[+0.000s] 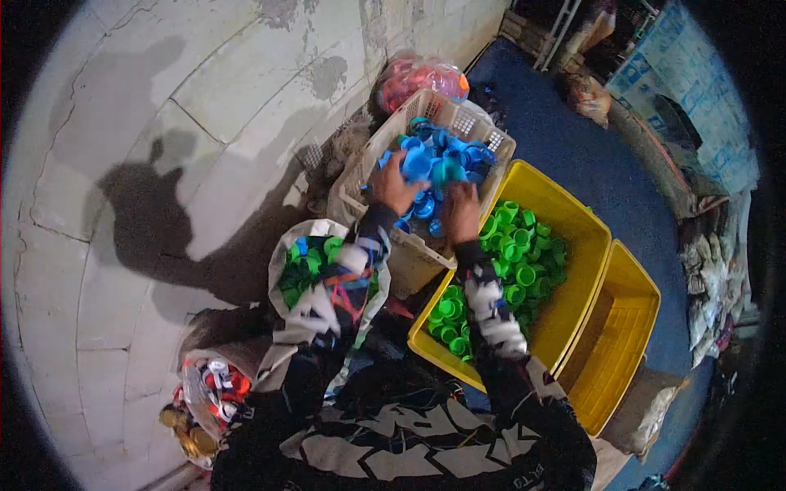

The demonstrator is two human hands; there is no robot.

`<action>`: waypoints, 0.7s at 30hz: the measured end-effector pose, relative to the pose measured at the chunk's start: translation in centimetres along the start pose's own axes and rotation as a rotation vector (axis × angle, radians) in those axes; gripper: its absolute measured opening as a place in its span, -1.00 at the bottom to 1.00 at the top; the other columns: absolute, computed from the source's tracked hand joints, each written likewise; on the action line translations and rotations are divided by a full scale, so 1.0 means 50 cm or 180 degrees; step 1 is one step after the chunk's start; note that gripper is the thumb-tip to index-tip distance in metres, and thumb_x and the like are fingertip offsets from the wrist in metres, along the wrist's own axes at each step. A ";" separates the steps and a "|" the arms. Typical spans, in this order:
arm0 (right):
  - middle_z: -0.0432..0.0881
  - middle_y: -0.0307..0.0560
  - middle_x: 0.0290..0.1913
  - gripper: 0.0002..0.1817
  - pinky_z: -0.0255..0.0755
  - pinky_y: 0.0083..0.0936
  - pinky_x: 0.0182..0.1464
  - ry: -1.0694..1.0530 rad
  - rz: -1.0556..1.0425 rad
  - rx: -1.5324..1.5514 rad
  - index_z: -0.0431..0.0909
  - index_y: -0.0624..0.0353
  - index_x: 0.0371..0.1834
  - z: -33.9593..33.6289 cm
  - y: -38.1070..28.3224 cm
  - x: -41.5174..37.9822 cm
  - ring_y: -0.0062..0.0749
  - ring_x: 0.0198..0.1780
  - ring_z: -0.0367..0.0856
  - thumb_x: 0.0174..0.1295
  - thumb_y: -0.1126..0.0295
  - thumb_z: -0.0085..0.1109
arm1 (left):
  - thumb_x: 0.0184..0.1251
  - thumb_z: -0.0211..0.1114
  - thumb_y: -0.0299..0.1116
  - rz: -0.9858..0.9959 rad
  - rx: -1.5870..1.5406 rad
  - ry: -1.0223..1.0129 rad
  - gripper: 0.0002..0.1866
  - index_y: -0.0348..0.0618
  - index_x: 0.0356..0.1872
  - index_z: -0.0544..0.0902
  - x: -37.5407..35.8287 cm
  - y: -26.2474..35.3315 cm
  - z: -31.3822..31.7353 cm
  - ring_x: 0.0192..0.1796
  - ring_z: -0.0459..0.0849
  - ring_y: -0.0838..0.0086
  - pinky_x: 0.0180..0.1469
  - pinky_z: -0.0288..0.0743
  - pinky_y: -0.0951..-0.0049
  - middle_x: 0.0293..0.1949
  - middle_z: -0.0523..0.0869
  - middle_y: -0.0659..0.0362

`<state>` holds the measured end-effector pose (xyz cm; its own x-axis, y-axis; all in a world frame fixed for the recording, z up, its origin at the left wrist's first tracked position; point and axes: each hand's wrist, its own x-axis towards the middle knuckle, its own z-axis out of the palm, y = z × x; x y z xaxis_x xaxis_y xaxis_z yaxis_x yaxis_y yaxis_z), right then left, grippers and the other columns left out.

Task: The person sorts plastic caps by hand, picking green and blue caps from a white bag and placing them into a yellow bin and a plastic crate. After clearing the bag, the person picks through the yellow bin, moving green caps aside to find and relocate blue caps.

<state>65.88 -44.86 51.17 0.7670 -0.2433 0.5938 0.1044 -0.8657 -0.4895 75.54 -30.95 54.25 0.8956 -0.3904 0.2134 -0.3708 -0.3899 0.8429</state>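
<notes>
Both my hands are in a whitish plastic crate [360, 176] that holds a heap of blue plastic caps [479, 155]. My left hand [395, 186] is at the crate's left side, its fingers curled against a light-blue cap [417, 166]. A little to the right, my right hand [461, 214] reaches over the near part of the heap, beside a teal cap [447, 171]. Its fingertips are smeared by motion, so I cannot make out whether they grip anything.
Right of the crate stands a yellow bin [577, 233] with many green caps [524, 254], beside another yellow bin [618, 327]. A white sack [282, 250] holding green caps stands at left, near a bag of red and white pieces [217, 385]. Behind the crate sits a clear bag of red pieces [422, 78].
</notes>
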 end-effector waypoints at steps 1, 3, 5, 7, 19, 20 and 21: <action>0.47 0.24 -0.15 -0.56 0.35 -0.14 -0.02 0.0111 -0.0007 0.0017 0.40 0.28 0.01 0.008 0.032 0.045 0.15 -0.05 0.39 -0.04 0.56 0.12 | -0.27 0.54 -0.14 -0.0028 0.0039 0.0117 -0.14 -0.22 0.14 0.32 0.057 -0.033 0.024 0.05 0.50 -0.01 0.09 0.37 0.18 0.02 0.52 -0.14; 0.48 0.25 -0.07 -0.47 0.34 -0.15 0.02 0.0073 0.0076 0.0039 0.36 0.29 0.10 0.023 0.089 0.106 0.16 -0.01 0.39 -0.03 0.52 0.16 | -0.24 0.54 -0.12 -0.0076 0.0432 0.0464 -0.15 -0.29 0.13 0.36 0.092 -0.048 0.023 0.00 0.55 0.09 0.05 0.41 0.25 0.00 0.54 -0.14; 0.48 0.25 -0.04 -0.45 0.34 -0.15 0.05 -0.0029 0.0238 0.0081 0.35 0.30 0.12 0.026 0.131 0.119 0.15 0.01 0.39 -0.03 0.49 0.19 | -0.16 0.51 -0.18 -0.0249 0.0786 0.0957 -0.27 -0.33 0.07 0.44 0.105 -0.080 -0.004 -0.09 0.62 0.22 0.00 0.46 0.36 -0.07 0.60 -0.10; 0.50 0.22 -0.04 -0.45 0.34 -0.13 0.04 -0.0143 0.0520 0.0257 0.37 0.31 0.10 0.013 0.126 0.115 0.13 0.00 0.43 -0.03 0.46 0.23 | -0.10 0.47 -0.16 -0.0161 0.0257 0.1106 -0.41 -0.29 -0.05 0.51 0.055 -0.156 -0.048 -0.12 0.62 0.17 -0.06 0.48 0.30 -0.12 0.62 -0.09; 0.58 0.11 -0.18 -0.68 0.42 -0.27 -0.13 -0.0914 0.0505 0.1180 0.53 0.24 -0.10 0.089 0.033 -0.106 -0.05 -0.17 0.56 0.07 0.36 0.20 | -0.15 0.45 -0.09 -0.1355 0.1666 0.0883 -0.47 -0.16 -0.15 0.56 -0.395 -0.241 -0.162 -0.10 0.61 0.15 -0.03 0.45 0.19 -0.19 0.66 0.01; 0.56 0.13 -0.18 -0.67 0.41 -0.23 -0.12 -0.0944 0.0327 0.1225 0.51 0.26 -0.09 0.085 0.024 -0.118 0.01 -0.16 0.53 0.06 0.39 0.18 | -0.16 0.45 -0.08 -0.1391 0.1546 0.1038 -0.43 -0.16 -0.10 0.53 -0.400 -0.254 -0.145 -0.08 0.59 0.13 0.00 0.43 0.18 -0.16 0.64 -0.01; 0.55 0.16 -0.18 -0.66 0.39 -0.19 -0.11 -0.0975 0.0130 0.1275 0.49 0.28 -0.07 0.083 0.015 -0.129 0.07 -0.16 0.51 0.05 0.42 0.16 | -0.16 0.45 -0.06 -0.1425 0.1425 0.1215 -0.39 -0.15 -0.06 0.50 -0.401 -0.267 -0.127 -0.05 0.58 0.11 0.03 0.41 0.18 -0.12 0.62 -0.03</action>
<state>63.65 -42.15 44.33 0.9197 -0.0818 0.3839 0.2593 -0.6076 -0.7507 64.08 -12.61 41.84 0.9776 0.1713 0.1222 0.0583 -0.7785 0.6249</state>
